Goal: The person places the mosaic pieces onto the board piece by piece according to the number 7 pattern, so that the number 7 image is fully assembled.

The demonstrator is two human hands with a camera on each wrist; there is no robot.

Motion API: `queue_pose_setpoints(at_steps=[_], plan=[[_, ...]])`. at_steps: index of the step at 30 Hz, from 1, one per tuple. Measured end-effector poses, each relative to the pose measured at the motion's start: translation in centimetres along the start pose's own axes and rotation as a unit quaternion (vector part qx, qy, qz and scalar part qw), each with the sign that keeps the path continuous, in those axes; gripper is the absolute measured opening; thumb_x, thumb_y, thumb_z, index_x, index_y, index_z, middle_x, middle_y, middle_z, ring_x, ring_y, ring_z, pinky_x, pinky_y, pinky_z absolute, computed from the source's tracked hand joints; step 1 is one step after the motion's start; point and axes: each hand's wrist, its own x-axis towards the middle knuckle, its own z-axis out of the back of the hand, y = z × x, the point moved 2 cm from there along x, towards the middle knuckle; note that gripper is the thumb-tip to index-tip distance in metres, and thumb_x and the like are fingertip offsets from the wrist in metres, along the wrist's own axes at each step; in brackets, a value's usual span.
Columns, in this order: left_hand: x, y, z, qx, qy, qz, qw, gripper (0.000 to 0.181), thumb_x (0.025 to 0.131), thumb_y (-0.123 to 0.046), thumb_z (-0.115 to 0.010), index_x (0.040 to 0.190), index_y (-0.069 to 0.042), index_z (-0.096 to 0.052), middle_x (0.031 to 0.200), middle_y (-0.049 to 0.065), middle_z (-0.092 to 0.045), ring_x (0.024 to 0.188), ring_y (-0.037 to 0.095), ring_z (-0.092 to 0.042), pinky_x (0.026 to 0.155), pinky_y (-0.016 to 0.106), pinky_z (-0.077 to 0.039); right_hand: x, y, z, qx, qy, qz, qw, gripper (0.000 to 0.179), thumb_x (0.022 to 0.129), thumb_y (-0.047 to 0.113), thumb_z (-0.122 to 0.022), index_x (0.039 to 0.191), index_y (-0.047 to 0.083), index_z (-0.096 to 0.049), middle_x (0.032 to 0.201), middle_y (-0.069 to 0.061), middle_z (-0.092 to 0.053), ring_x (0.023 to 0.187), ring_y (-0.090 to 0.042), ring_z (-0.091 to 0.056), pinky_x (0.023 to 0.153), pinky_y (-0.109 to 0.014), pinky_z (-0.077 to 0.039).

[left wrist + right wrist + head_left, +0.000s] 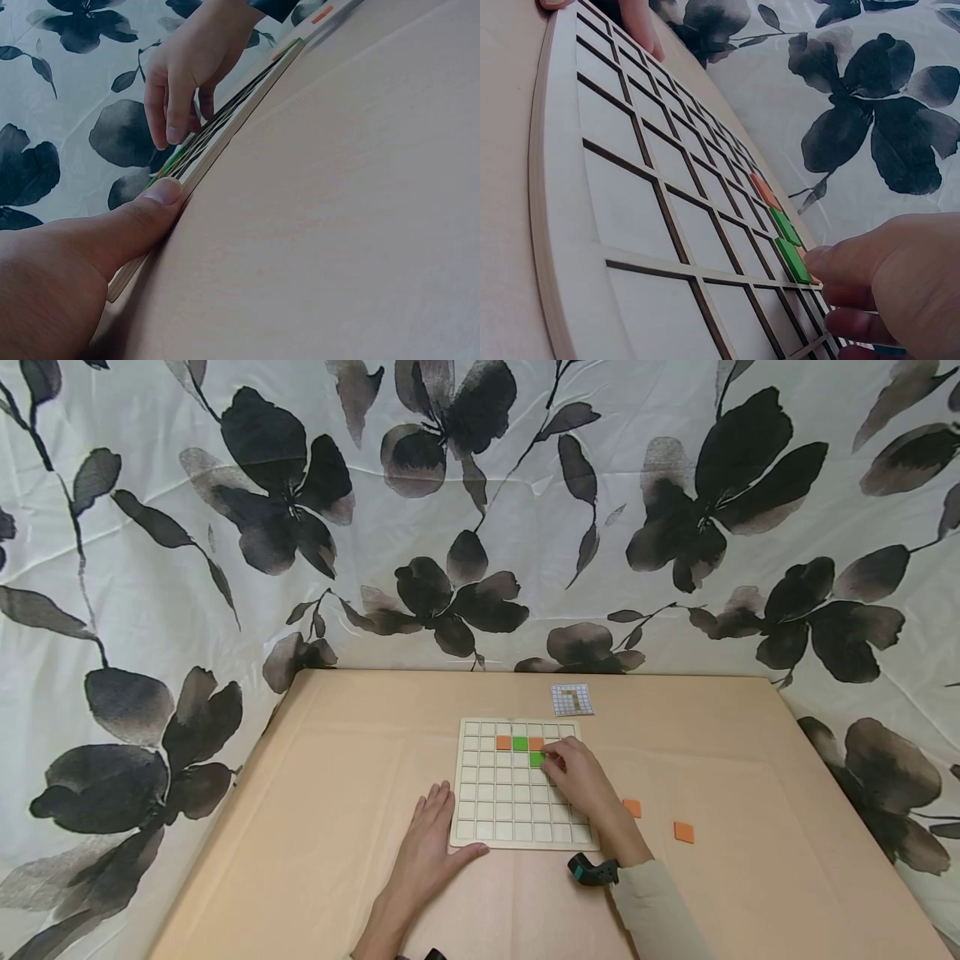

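Four tiles (520,743) show in our grid board (495,812) on the counter (360,735). Our left hand (430,837), fingers extended, rests along its edge; our right hand (583,781) meets the lower green tile (536,760) (pinched or not, we can't tell). We should press it flat and square.

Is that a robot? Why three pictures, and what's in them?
No robot, a person's two bare hands! The widest picture is from a camera on the head; the others, from one on each wrist. On the tan table lies a pale wooden grid board holding flat orange square tiles and green square tiles. Beyond it is a small gridded card; to the right are two loose orange square tiles. The left hand rests by the board, thumb on its edge. The right hand is at the nearer green tile; whether pinching it, I can't tell.
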Motion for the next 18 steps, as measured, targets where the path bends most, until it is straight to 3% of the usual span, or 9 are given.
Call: queue_pose_setpoints(at_steps=[8,18], plan=[[0.1,0.0,0.0,0.006,-0.007,-0.011,0.9999,0.103,0.078,-0.064,-0.073,0.15,0.003,-0.042,0.158,0.021,-0.038,0.152,0.035,-0.03,0.13,0.046,-0.02,-0.3,0.1,0.6,-0.001,-0.009,0.01,0.9999,0.029,0.094,0.018,-0.066,0.119,0.005,-0.07,0.108,-0.006,-0.065,0.092,-0.017,-0.058,0.081,-0.034,-0.058],[0.1,0.2,-0.2,0.001,-0.005,-0.007,1.0,0.101,0.078,-0.062,-0.074,0.149,0.003,-0.043,0.158,0.021,-0.039,0.152,0.035,-0.029,0.13,0.047,-0.02,-0.8,-0.2,1.5,-0.017,-0.006,-0.012,0.9998,0.033,0.095,0.022,-0.068,0.123,0.006,-0.068,0.111,-0.007,-0.064,0.099,-0.02,-0.062,0.088,-0.038,-0.061]])
